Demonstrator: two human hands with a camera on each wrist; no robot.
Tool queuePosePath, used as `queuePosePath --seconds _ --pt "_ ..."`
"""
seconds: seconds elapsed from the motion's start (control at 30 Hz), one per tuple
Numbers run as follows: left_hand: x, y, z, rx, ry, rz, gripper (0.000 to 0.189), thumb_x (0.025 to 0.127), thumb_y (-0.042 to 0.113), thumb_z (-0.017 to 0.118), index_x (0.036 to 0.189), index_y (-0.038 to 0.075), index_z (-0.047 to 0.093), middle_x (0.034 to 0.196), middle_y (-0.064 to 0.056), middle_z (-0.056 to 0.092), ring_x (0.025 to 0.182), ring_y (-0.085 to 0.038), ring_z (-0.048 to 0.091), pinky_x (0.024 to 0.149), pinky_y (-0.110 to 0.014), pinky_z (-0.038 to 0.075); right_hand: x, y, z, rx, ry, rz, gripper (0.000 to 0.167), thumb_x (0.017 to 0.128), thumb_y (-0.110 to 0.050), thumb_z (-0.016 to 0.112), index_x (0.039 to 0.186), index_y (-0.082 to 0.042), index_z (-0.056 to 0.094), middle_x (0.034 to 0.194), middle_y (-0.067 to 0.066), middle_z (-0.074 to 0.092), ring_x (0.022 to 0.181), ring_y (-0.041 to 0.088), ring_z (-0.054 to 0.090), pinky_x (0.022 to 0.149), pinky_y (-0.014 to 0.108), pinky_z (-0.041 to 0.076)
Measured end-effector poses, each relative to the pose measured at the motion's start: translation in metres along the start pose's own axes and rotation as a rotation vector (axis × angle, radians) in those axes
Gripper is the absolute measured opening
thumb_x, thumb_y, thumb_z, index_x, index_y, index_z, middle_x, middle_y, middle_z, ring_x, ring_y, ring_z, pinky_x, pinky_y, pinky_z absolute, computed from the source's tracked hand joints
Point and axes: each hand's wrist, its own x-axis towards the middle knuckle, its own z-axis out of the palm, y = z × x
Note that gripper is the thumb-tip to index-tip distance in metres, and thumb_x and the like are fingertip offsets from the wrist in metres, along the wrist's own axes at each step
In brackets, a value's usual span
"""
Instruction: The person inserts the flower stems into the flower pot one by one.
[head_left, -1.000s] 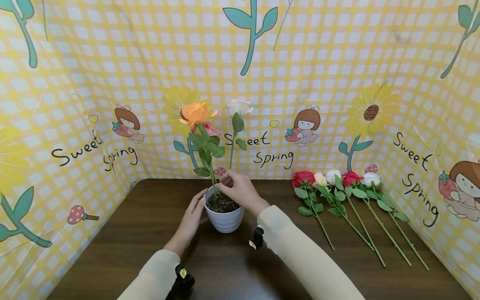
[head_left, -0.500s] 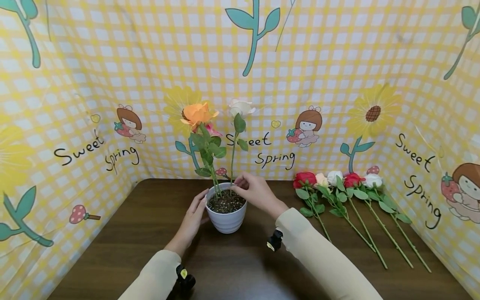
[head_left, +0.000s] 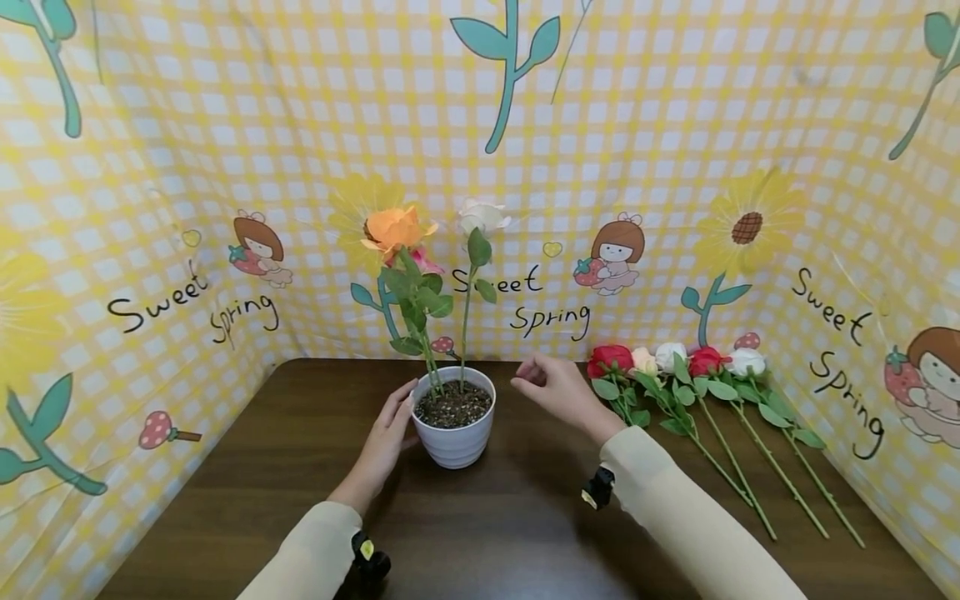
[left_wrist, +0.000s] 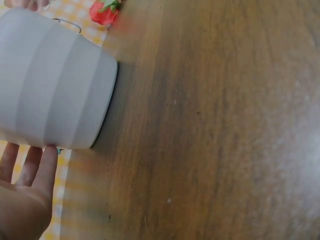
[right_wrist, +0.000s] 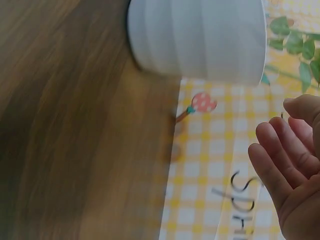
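A white ribbed flowerpot [head_left: 454, 442] filled with dark soil [head_left: 453, 406] stands on the table. Planted in it are an orange rose [head_left: 397, 232], a pink rose [head_left: 426, 261] partly hidden by leaves, and a white rose [head_left: 482, 217] on its own stem. My left hand [head_left: 384, 442] touches the pot's left side with straight fingers, and its fingertips [left_wrist: 49, 152] meet the pot wall in the left wrist view. To the right of the pot, my right hand [head_left: 562, 392] hovers with loosely bent fingers and holds nothing.
Several cut roses lie at the right: a red rose [head_left: 610, 362], a peach rose [head_left: 643, 361], a white rose [head_left: 670, 357] and others, their stems pointing toward me. A yellow checked cloth [head_left: 645, 125] stands behind and beside the brown wooden table [head_left: 247, 467].
My right hand has moved right, from the stems in the pot to the white rose's stem, then off it into the air. My left hand stays at the pot.
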Motion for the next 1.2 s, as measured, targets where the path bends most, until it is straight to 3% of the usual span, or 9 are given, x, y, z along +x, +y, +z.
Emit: queuePosePath --seconds 0.8,1.03,1.2 --pt "-0.003 0.001 0.000 -0.001 -0.011 0.000 0.050 0.110 0.042 0.036 0.155 0.020 0.033 0.160 -0.012 0.028 0.144 -0.033 0.028 0.103 -0.067 0.037 -0.085 0.089 -0.064 -0.099 -0.075 0.210 0.012 0.095 -0.022 0.072 0.098 -0.012 0.066 0.086 -0.004 0.066 0.075 0.012 0.061 0.064 0.033 0.051" --pt "-0.002 0.002 0.000 -0.008 -0.014 0.000 0.050 0.110 0.042 0.036 0.155 0.020 0.033 0.160 -0.013 0.027 0.143 -0.033 0.028 0.103 -0.067 0.036 -0.104 0.106 -0.078 -0.137 -0.096 0.253 0.012 0.093 -0.021 0.073 0.095 -0.011 0.067 0.083 -0.003 0.066 0.072 0.012 0.059 0.062 0.031 0.050" --pt "-0.003 0.002 0.000 -0.015 -0.010 0.000 0.050 0.110 0.042 0.037 0.155 0.020 0.034 0.159 -0.013 0.028 0.143 -0.032 0.028 0.103 -0.067 0.036 -0.114 0.113 -0.082 -0.094 -0.128 0.325 0.017 0.092 -0.020 0.075 0.097 -0.006 0.065 0.082 0.000 0.064 0.067 0.014 0.059 0.058 0.030 0.052"
